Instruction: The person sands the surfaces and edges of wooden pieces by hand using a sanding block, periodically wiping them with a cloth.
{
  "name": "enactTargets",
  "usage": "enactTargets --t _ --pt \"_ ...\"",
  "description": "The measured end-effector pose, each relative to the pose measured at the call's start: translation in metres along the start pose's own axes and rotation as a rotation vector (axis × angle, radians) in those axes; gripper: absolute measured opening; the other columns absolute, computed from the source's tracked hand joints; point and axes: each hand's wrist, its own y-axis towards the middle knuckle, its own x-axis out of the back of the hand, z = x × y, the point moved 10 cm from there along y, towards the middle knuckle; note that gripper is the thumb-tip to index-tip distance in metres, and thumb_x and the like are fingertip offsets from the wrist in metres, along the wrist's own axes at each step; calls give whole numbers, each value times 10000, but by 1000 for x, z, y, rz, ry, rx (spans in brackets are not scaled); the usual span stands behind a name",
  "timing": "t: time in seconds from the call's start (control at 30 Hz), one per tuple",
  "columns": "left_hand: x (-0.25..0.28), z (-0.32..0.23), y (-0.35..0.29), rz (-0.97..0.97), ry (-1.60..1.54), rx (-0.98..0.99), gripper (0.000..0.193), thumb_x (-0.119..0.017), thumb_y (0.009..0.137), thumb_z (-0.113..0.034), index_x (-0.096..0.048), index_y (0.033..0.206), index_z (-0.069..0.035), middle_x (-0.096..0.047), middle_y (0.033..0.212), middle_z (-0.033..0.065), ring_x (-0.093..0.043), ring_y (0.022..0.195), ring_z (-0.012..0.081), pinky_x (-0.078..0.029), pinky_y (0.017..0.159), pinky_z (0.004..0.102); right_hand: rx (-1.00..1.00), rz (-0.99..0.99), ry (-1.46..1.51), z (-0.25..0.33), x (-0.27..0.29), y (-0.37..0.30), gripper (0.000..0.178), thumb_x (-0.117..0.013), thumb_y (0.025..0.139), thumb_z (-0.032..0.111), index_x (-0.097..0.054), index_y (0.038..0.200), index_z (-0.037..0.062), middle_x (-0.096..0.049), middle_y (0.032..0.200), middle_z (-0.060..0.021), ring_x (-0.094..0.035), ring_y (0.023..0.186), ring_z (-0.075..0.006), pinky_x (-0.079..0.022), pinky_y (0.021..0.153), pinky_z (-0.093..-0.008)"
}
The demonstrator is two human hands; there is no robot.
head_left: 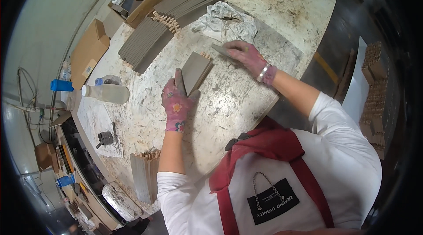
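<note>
My left hand (177, 100), in a pink flowered glove with grey-stained fingers, grips the near end of a small stack of grey panels (196, 68). Its index finger lies along the left edge and its thumb on the right. Wooden pegs show at the stack's far end. To the right, my right hand (249, 58), gloved alike, is closed on a small flat grey piece (219, 49), held apart from the stack; its exact kind is unclear. Beyond the hands stand two rows of grey panels (145, 45) with pegs between them.
A crumpled white cloth (229, 21) lies beyond my right hand. Left on the stained table (145, 111) are a translucent bottle (108, 93) and a dark jar (105, 138). More pegged panels (144, 177) stand near my left forearm. A cardboard box (147, 8) holds tools at the back.
</note>
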Motion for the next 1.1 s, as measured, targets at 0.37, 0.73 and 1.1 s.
enactTargets --t 0.37,0.73,1.1 --pt "13 -11 -4 -12 -25 7 880 -788 803 -440 -421 1506 -59 -598 1262 190 -628 1057 374 -520 918 461 281 47 -907 42 -75 60 427 -678 911 426 -684 1195 108 -653 1091 -215 -638 1029 -345 -505 922 -382" --pt "-17 49 24 288 -549 -162 497 -461 995 -107 -471 1492 -86 -594 1344 209 -588 1215 356 -448 1060 367 584 345 -945 55 -118 -56 343 -629 954 335 -647 1266 193 -629 1114 -104 -646 1044 -272 -555 883 -385" --pt "-30 55 25 327 -372 -180 440 -513 1009 -182 -519 1440 -92 -568 1374 212 -547 1261 399 -441 1088 410 305 487 -993 -2 -161 -27 202 -541 966 251 -688 1104 268 -591 968 -49 -621 880 -189 -539 730 -354"
